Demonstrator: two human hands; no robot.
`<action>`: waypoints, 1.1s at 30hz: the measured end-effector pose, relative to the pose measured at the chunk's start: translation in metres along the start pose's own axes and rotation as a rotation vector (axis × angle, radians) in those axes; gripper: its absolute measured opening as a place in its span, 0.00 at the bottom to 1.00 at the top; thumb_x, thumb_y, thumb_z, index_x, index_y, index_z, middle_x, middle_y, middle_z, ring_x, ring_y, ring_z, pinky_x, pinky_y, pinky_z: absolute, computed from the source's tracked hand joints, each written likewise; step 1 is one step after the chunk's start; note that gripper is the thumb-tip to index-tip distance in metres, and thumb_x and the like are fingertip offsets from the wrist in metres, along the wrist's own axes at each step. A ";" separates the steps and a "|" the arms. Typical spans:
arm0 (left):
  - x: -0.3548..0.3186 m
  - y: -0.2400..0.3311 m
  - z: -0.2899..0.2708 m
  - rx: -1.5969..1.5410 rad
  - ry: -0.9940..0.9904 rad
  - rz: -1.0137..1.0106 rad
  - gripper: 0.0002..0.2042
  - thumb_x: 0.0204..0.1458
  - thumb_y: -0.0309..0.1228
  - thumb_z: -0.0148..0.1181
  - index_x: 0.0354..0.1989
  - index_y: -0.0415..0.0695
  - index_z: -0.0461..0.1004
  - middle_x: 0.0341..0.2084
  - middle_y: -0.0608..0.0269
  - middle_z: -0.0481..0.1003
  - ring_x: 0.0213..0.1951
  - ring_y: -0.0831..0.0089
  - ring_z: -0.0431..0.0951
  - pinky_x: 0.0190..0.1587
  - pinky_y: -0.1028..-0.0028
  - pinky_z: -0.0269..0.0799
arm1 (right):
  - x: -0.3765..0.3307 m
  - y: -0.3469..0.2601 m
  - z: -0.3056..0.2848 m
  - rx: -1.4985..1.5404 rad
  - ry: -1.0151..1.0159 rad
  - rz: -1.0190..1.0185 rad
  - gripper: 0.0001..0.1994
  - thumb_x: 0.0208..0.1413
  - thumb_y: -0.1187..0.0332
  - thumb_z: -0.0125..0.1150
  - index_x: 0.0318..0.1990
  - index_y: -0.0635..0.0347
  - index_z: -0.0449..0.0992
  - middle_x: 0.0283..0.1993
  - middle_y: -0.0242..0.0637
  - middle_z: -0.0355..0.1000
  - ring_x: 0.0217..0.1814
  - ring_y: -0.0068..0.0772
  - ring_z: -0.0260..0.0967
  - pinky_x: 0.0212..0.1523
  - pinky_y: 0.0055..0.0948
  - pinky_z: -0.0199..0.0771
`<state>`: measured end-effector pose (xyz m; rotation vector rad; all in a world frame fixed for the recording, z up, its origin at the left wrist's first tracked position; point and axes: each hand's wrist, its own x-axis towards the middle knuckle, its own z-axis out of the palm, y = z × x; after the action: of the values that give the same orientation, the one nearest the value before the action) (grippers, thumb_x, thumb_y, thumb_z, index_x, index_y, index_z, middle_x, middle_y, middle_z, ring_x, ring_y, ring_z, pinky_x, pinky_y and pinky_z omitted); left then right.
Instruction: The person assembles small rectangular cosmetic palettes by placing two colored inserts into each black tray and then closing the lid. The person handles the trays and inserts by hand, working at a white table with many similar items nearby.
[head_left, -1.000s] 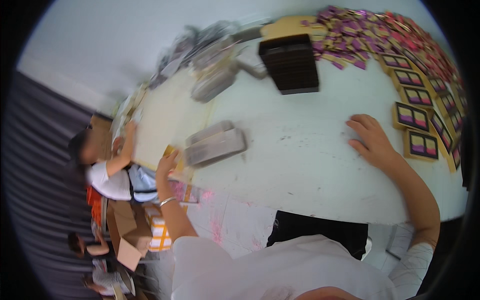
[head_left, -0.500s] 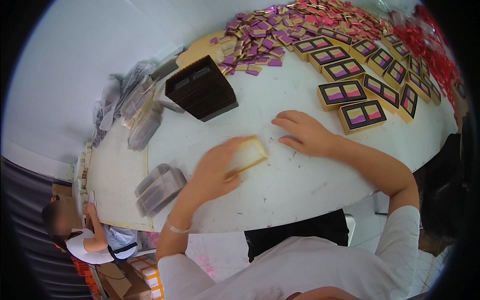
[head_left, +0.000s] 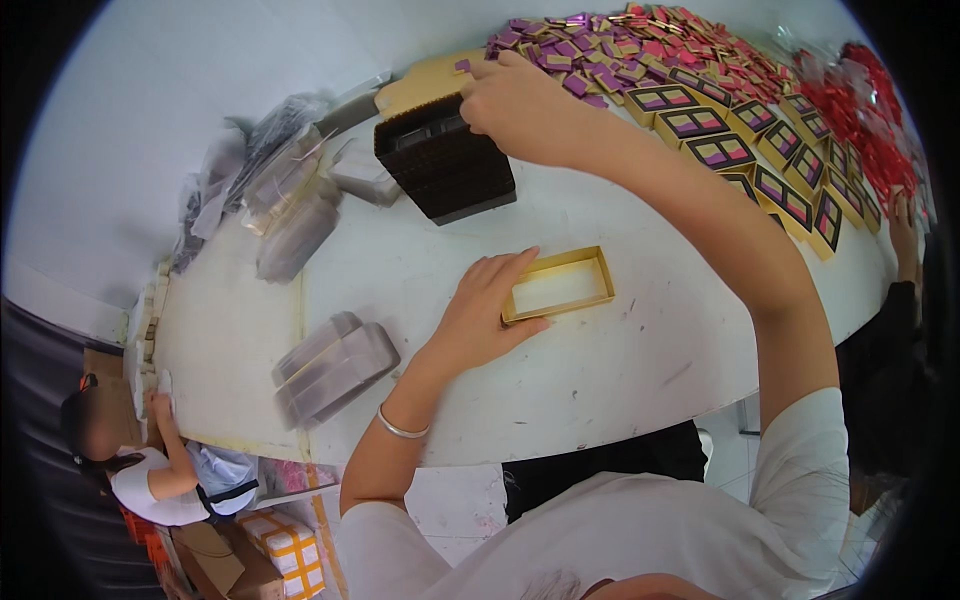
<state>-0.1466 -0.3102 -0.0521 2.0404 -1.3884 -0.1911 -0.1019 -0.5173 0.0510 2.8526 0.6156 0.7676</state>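
My left hand [head_left: 485, 312] grips one end of a gold rectangular box base [head_left: 607, 290], its fingers on the far side and its thumb on the near side. The box lies on the table, and white shows inside its gold walls. Beyond it, my right hand [head_left: 525, 108] reaches to the top of a tall, slightly leaning stack of black plastic insert trays [head_left: 450, 175]. Its fingers are bent around the stack's upper right corner, closed on the edge of a tray. The fingertips are partly hidden.
Filled gold boxes [head_left: 720, 152] with black inserts stand in rows at the right. Behind lies a heap of small purple, gold and pink packets [head_left: 640, 45]. Clear plastic covers [head_left: 335, 365] lie left of my arm. One person [head_left: 165, 470] sits far left; another's hand [head_left: 903, 235] shows at right.
My right hand has moved from the table up and left to the stack of black trays. My left hand has carried the gold box slightly right, and its blur is gone.
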 end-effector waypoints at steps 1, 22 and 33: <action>0.001 0.000 0.002 -0.006 0.008 0.012 0.37 0.42 0.35 0.68 0.62 0.43 0.59 0.50 0.52 0.68 0.53 0.53 0.66 0.58 0.62 0.59 | 0.003 0.002 -0.003 0.008 -0.009 0.006 0.05 0.48 0.70 0.61 0.26 0.62 0.77 0.34 0.38 0.73 0.46 0.39 0.67 0.45 0.38 0.65; -0.004 0.004 0.007 -0.023 0.087 -0.112 0.40 0.33 0.33 0.73 0.60 0.48 0.61 0.47 0.60 0.71 0.50 0.58 0.65 0.53 0.64 0.65 | -0.152 -0.030 -0.013 1.367 -0.496 0.845 0.09 0.60 0.61 0.52 0.41 0.56 0.69 0.23 0.23 0.59 0.19 0.12 0.50 0.19 0.16 0.50; 0.000 0.010 0.001 -0.279 -0.017 -0.164 0.35 0.33 0.28 0.72 0.56 0.46 0.66 0.50 0.59 0.67 0.49 0.60 0.70 0.51 0.68 0.68 | -0.176 -0.028 -0.013 0.832 -0.244 -0.094 0.12 0.50 0.73 0.58 0.44 0.62 0.75 0.45 0.42 0.67 0.37 0.37 0.68 0.35 0.30 0.71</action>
<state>-0.1553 -0.3125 -0.0468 1.9196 -1.1336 -0.4486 -0.2571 -0.5647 -0.0245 3.5061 1.2554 0.1316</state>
